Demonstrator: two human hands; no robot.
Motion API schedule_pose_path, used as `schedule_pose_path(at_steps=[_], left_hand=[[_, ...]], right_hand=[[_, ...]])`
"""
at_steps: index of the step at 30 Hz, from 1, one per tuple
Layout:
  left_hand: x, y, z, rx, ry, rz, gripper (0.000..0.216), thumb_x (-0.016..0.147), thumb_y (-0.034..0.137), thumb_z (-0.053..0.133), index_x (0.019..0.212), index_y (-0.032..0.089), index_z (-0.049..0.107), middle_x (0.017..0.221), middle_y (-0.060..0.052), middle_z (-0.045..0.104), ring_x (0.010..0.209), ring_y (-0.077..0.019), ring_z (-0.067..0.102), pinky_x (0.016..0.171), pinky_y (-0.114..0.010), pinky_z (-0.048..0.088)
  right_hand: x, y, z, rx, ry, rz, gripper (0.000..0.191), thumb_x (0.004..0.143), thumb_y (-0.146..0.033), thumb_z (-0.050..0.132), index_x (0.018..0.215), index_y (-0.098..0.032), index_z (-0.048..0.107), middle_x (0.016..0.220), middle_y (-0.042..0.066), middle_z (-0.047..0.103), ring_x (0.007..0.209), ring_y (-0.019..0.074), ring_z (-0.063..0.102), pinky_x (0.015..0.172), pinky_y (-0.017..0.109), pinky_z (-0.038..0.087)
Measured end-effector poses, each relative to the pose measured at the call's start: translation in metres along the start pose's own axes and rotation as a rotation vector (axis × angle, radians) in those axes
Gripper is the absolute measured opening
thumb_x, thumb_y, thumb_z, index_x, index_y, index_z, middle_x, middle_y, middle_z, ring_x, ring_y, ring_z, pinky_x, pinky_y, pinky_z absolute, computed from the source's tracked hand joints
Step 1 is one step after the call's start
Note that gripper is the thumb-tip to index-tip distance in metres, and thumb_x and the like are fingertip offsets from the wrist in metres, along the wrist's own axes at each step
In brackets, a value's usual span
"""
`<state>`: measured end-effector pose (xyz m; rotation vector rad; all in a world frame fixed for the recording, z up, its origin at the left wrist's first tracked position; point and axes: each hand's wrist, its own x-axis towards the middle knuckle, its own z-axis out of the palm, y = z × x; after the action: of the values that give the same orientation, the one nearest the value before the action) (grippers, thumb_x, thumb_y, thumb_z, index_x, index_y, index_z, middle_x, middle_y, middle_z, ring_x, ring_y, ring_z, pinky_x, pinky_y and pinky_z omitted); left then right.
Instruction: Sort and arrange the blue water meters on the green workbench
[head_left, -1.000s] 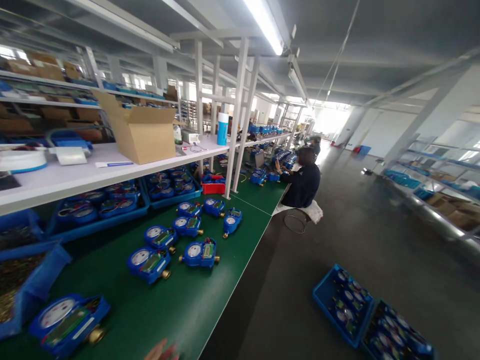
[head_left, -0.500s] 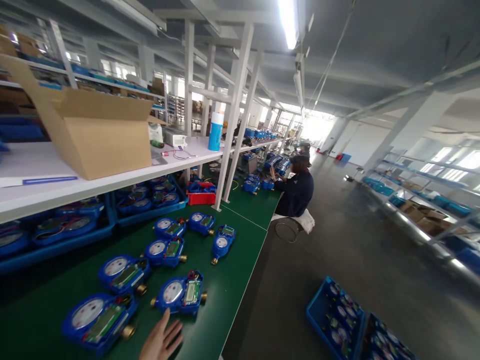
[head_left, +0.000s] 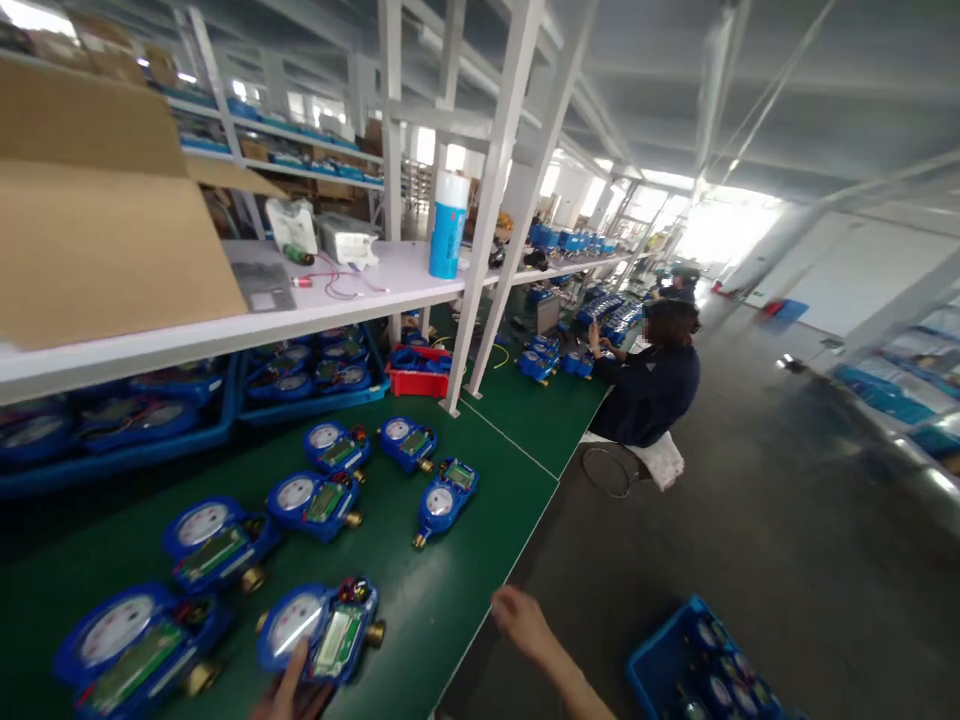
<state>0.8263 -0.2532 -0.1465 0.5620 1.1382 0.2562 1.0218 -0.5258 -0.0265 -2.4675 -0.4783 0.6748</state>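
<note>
A green workbench (head_left: 465,590) fills the lower left. Blue water meters (head_left: 322,500) lie scattered at its centre. At ten o'clock an open cardboard box (head_left: 97,250) sits on a white shelf (head_left: 315,310), with a blue and white canister (head_left: 448,225) toward twelve. A seated co-worker (head_left: 649,390) works at two o'clock. A blue crate of meters (head_left: 705,670) rests on the floor at five o'clock.

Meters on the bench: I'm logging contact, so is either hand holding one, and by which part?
The left hand touches the nearest meter at its near edge; a grip cannot be told. The right hand holds nothing.
</note>
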Motion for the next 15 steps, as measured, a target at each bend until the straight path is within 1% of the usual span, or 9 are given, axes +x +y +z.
schedule_pose_path(at_steps=[2,4,6,8,11,13,15], left_hand=[[-0.015,-0.007,-0.003,-0.004,0.037,0.009,0.066,0.077,0.037,0.071,0.134,0.014,0.045,0.122,-0.018,0.06,0.109,-0.0329,0.061,0.094,-0.045,0.05],[-0.034,-0.014,-0.008,-0.004,0.128,-0.026,0.063,0.078,0.035,0.071,0.132,0.014,0.047,0.115,-0.017,0.064,0.102,-0.0302,0.065,0.093,-0.046,0.05],[-0.054,-0.023,-0.015,-0.014,0.23,-0.045,0.062,0.079,0.034,0.071,0.133,0.015,0.047,0.11,-0.016,0.066,0.096,-0.0281,0.067,0.092,-0.046,0.051],[-0.075,-0.032,-0.024,-0.031,0.328,-0.035,0.067,0.079,0.034,0.071,0.136,0.015,0.044,0.107,-0.015,0.067,0.092,-0.0272,0.068,0.092,-0.046,0.05],[-0.101,-0.044,-0.039,-0.069,0.438,-0.02,0.074,0.078,0.035,0.071,0.142,0.017,0.037,0.105,-0.014,0.068,0.09,-0.0263,0.068,0.092,-0.045,0.05],[-0.112,-0.05,-0.048,-0.109,0.483,-0.013,0.077,0.078,0.035,0.072,0.143,0.018,0.035,0.105,-0.013,0.068,0.089,-0.0259,0.068,0.092,-0.045,0.051],[-0.116,-0.054,-0.056,-0.16,0.51,-0.008,0.081,0.077,0.033,0.073,0.144,0.018,0.032,0.106,-0.014,0.068,0.089,-0.026,0.069,0.09,-0.045,0.051]], right_hand=[[0.036,-0.007,-0.019,-0.056,-0.027,-0.143,0.02,0.09,-0.02,0.045,0.089,-0.021,0.065,0.085,0.003,0.07,0.08,0.0171,0.066,0.074,0.029,0.052],[0.076,-0.025,-0.036,-0.118,-0.071,-0.294,0.024,0.091,-0.02,0.042,0.098,-0.02,0.064,0.099,0.005,0.069,0.091,0.0173,0.065,0.085,0.03,0.05],[0.116,-0.052,-0.049,-0.19,-0.113,-0.442,0.025,0.091,-0.02,0.043,0.106,-0.02,0.063,0.11,0.008,0.065,0.104,0.0191,0.06,0.096,0.034,0.045],[0.153,-0.083,-0.057,-0.27,-0.168,-0.567,0.027,0.09,-0.02,0.046,0.112,-0.019,0.061,0.119,0.009,0.062,0.115,0.0208,0.054,0.104,0.037,0.038],[0.203,-0.127,-0.052,-0.406,-0.301,-0.697,0.032,0.084,-0.016,0.057,0.116,-0.02,0.062,0.124,0.009,0.061,0.122,0.0218,0.049,0.108,0.036,0.032],[0.232,-0.149,-0.038,-0.508,-0.404,-0.73,0.04,0.073,-0.011,0.069,0.112,-0.021,0.065,0.124,0.01,0.062,0.123,0.0244,0.049,0.108,0.037,0.03],[0.253,-0.164,-0.017,-0.618,-0.49,-0.717,0.043,0.06,-0.008,0.078,0.1,-0.019,0.07,0.116,0.012,0.066,0.12,0.0289,0.053,0.107,0.04,0.03]])
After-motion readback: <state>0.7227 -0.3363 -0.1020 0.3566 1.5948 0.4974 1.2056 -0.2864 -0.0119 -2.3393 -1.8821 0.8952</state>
